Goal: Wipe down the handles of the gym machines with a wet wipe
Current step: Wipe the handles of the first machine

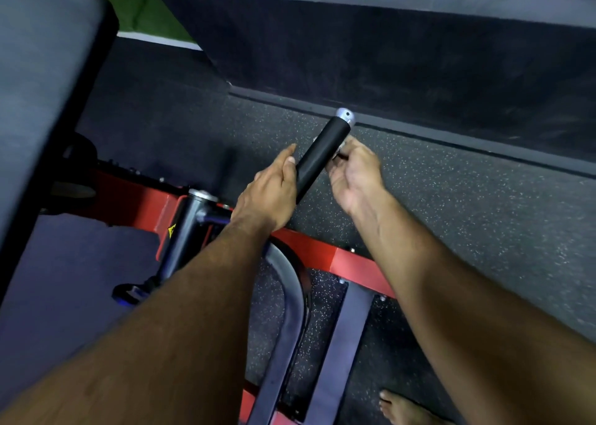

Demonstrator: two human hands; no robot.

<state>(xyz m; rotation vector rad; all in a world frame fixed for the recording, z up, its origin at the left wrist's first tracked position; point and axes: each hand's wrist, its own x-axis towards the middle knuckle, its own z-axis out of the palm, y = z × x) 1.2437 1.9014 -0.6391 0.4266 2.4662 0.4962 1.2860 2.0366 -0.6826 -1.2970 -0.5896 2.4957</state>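
Observation:
A black handle grip [322, 156] with a silver end cap [345, 116] sticks up and away from me at the middle of the view. My left hand [271, 189] lies along the handle's left side, fingers straight, thumb touching the grip. My right hand [353, 174] is at the handle's right side, fingers curled round a small pale wad, apparently the wet wipe [342, 145], pressed against the grip. Most of the wipe is hidden by the fingers and the handle.
The machine's red frame [338, 256] and curved dark arm [290, 295] run below my forearms. A black padded seat [42, 85] fills the left. A raised black platform [419, 63] lies beyond, over speckled rubber floor [483, 214]. A bare foot [406, 408] shows at the bottom right.

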